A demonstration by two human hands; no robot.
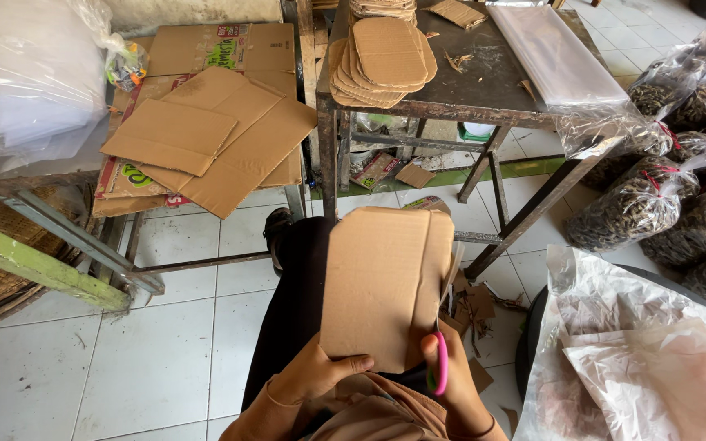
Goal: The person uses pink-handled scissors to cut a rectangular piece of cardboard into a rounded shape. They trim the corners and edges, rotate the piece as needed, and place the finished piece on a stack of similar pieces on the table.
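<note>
Left hand (314, 374): clamped on the lower edge of a brown rounded-corner cardboard sheet (382, 282), held upright over the lap. Right hand (449, 371): closed round pink-handled scissors (441, 359), blades at the sheet's right edge. Cardboard offcuts (474, 306): on the white tiled floor (165, 351), just beside. Stack of cut cardboard pieces (386, 61): on the rusty metal counter (484, 77) ahead. Bags of dark dried goods (655, 196): right.

Cardboard piece (382, 286): matt brown corrugated paper, smooth face. Scissors (441, 359): glossy pink plastic handle, pale metal blades. Counter (492, 77): rusty rough metal frame, dull dark top. Stack of cut cardboard (386, 61): same matt brown. Bags (655, 196): clear glossy plastic, crinkled. Floor (157, 359): white glazed tile, slightly scuffed.
</note>
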